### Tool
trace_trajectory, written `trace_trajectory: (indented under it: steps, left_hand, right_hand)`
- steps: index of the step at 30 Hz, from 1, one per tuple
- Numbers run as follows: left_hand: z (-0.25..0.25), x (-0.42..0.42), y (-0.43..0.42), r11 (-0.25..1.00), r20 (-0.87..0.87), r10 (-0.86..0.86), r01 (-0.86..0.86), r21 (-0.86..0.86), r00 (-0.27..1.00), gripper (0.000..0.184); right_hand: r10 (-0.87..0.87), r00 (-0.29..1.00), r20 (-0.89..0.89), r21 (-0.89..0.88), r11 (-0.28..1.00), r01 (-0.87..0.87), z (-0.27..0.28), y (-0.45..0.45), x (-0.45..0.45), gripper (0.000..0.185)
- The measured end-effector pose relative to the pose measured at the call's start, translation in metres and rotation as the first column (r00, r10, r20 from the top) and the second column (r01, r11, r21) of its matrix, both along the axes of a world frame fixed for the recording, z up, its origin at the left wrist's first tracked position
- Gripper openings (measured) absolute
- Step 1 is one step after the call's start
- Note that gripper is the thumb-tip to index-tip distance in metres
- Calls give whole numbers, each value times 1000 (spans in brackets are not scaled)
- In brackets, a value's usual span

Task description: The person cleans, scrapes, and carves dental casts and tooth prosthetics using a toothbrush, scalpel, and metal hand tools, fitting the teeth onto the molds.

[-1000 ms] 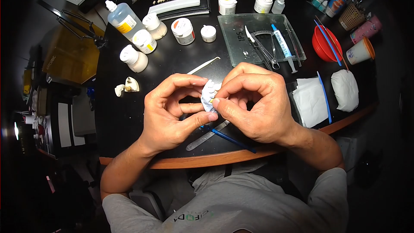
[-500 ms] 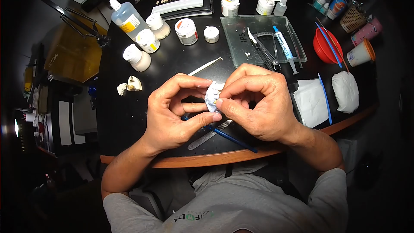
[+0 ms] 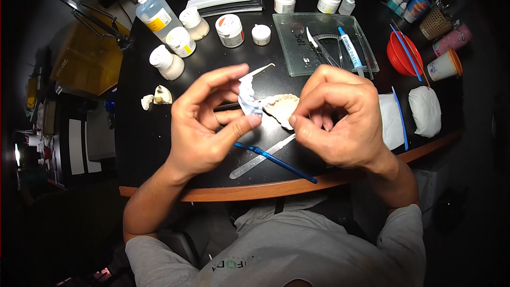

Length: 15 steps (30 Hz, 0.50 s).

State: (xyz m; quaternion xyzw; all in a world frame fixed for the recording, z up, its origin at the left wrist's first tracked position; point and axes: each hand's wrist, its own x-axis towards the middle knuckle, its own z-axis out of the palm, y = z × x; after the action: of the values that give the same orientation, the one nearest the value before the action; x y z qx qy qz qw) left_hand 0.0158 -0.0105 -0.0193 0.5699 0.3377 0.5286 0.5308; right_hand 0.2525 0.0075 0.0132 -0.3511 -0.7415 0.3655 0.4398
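My left hand (image 3: 204, 114) grips a pale bluish-white dental cast (image 3: 248, 101) between thumb and fingers, held up over the table. To its right, my right hand (image 3: 340, 119) has thumb and forefinger pinched together. A tiny yellowish speck shows at those fingertips, too small to name. Between the hands lies a beige dental model (image 3: 281, 107) with a row of teeth, partly hidden by my right fingers. Below the hands, a metal scalpel handle (image 3: 247, 169) crosses a blue pen-like tool (image 3: 287, 167). A pale hooked instrument (image 3: 261, 69) shows behind my left fingertips.
Several jars, including a red-labelled one (image 3: 230, 32), and a clear bottle (image 3: 159, 17) stand at the back left. A glass slab (image 3: 289, 48) bears a firing paste syringe (image 3: 349, 49). Rightward are a red bowl (image 3: 398, 59) and white cloth bundle (image 3: 425, 111). Small tooth models (image 3: 162, 95) lie left.
My hands have moved apart: the left carries the bluish-white cast left, while the right draws away from it, still pinched. The beige dental model now shows between them.
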Motion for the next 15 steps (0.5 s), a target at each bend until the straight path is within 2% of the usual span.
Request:
trace_trajectory:
  steps: [1, 2, 3, 4, 7, 11, 14, 15]
  left_hand:
    - [1, 0, 2, 999, 26, 36, -37, 3, 999, 61]
    - [0, -4, 4, 998, -5, 58, -58, 26, 998, 63]
    - [0, -5, 5, 998, 8, 64, -64, 27, 998, 62]
    - [1, -6, 6, 997, 20, 67, -68, 27, 998, 61]
    - [2, -7, 7, 995, 20, 93, -93, 42, 995, 58]
    - [1, -14, 9, 989, -54, 136, -133, 59, 989, 58]
    - [4, -16, 9, 986, -106, 158, -151, 69, 982, 58]
    - [5, -16, 9, 985, -114, 163, -156, 69, 980, 58]
  right_hand:
    - [88, 981, 175, -84, 994, -74, 8, -1, 8, 5]
    - [172, 929, 326, -69, 985, -158, 5, 0, 14, 6]
    - [244, 850, 467, -67, 968, -242, 2, -1, 17, 8]
    - [259, 771, 582, -96, 963, -251, 6, -4, 17, 12]
    - [218, 683, 697, -11, 956, -295, 4, -10, 16, 11]
    - [236, 740, 630, -10, 955, -296, 9, -12, 12, 10]
    - [352, 677, 647, -87, 916, -393, 13, -16, 9, 13]
    - [336, 672, 660, -81, 921, -382, 11, -20, 7, 13]
